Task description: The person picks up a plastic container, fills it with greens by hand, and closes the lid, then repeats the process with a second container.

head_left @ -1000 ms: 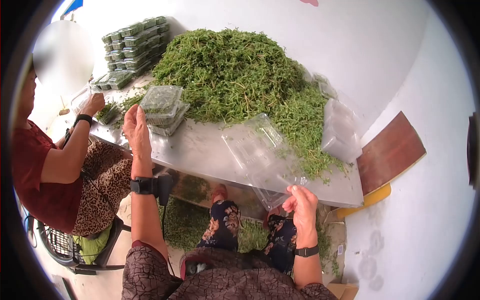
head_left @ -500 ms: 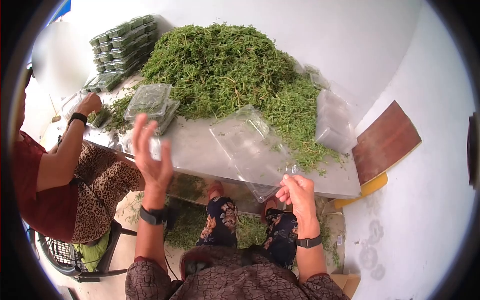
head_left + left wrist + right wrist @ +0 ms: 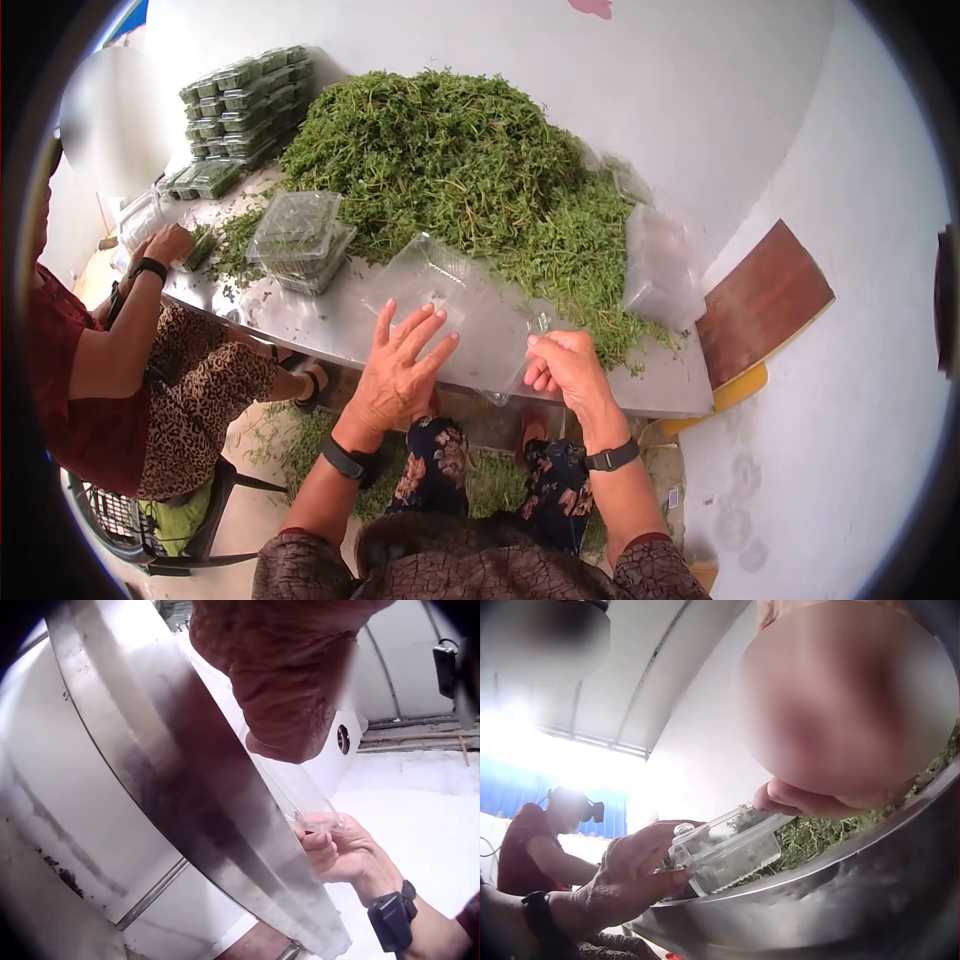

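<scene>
A clear plastic clamshell container [image 3: 432,270] lies tilted over the front edge of the steel table, its lid spread toward me. My right hand [image 3: 572,368] pinches the lid's right edge between thumb and curled fingers; the left wrist view shows this right hand [image 3: 345,851] at the clear rim. My left hand [image 3: 398,375] has its fingers spread over the container's near left side. From the right wrist view, the left hand [image 3: 634,866] has fingers and thumb right at the corner of the container [image 3: 739,859].
A large heap of green leafy stems [image 3: 430,160] covers the table's back. Filled boxes [image 3: 245,105] are stacked at back left, with clear boxes [image 3: 300,225] nearer. Nested empty containers [image 3: 662,265] stand right. Another person [image 3: 95,370] works at left. The steel table edge [image 3: 640,402] runs before me.
My left hand has swung right and forward from beside the clear boxes to the container, fingers spreading. My right hand, still pinching the lid, has shifted slightly left along with the container.
</scene>
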Available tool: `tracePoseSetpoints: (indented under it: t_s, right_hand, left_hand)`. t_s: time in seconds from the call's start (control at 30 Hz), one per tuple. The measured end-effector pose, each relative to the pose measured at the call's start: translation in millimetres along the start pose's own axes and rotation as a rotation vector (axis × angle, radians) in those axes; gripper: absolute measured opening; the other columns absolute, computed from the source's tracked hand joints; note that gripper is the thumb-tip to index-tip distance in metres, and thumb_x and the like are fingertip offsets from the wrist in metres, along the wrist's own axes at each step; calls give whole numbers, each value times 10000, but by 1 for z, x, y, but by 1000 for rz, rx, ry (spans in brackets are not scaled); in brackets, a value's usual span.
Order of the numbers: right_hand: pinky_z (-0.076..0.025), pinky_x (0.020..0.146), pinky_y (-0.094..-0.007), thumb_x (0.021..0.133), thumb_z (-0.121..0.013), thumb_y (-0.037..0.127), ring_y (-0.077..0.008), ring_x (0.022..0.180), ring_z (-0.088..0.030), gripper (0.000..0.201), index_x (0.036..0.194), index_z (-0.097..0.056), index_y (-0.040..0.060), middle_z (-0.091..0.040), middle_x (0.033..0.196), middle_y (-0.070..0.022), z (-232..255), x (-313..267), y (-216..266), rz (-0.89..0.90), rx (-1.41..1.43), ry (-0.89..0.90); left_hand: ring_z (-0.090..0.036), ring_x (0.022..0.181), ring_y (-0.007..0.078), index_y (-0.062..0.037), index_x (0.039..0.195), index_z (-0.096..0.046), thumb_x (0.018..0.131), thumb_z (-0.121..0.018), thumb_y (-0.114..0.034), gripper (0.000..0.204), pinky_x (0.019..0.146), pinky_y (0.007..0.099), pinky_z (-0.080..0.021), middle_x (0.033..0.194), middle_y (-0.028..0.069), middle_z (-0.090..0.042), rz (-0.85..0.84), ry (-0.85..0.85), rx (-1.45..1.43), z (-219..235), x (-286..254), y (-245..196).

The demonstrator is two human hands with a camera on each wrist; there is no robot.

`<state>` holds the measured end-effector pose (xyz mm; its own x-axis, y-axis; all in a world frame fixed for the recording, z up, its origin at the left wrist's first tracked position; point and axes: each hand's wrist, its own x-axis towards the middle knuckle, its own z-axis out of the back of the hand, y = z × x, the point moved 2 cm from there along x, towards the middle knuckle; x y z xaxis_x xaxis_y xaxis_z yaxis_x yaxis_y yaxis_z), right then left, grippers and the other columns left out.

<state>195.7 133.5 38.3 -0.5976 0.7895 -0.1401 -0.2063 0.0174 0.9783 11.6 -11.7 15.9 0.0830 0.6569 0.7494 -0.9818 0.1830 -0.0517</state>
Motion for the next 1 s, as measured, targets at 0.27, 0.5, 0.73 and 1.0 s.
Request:
tracePoseSetpoints:
  t_s: [0.27,0.5,0.73,1.0]
  right_hand:
    - [-436,447,-239,862,-612,309,-128,509,-586,365,794,-624,-49,-615,590,-108,10,30,15,36,-429,91]
    - [-478,710,-410,768,-688,371,-310,752,-636,472,1077,-618,21,-649,757,-146,9,68,61,457,-987,-339]
    - [-442,900,-415,773,-689,375,-327,1048,-562,689,1321,-446,36,-529,1232,-202,-4,145,86,486,-1080,-123]
    - [-340,1048,-481,749,-699,453,-441,1282,-375,866,1437,-286,124,-246,1462,-281,-35,208,96,378,-1263,29]
  left_hand:
    - [-530,1126,286,-92,958,-598,583,-591,3,387,1082,572,-244,1104,102,-563,55,-74,-39,-18,2,9]
    - [-570,1054,257,-114,922,-636,559,-582,-48,373,1077,587,-218,1045,59,-604,133,-119,-20,-17,4,6]
    - [-591,986,224,-140,923,-663,564,-589,-52,376,1087,578,-183,1037,16,-622,205,-109,-17,-18,4,5]
    - [-604,958,192,-171,907,-671,566,-593,-40,374,1088,552,-199,1021,-16,-631,256,-81,-18,-17,4,3]
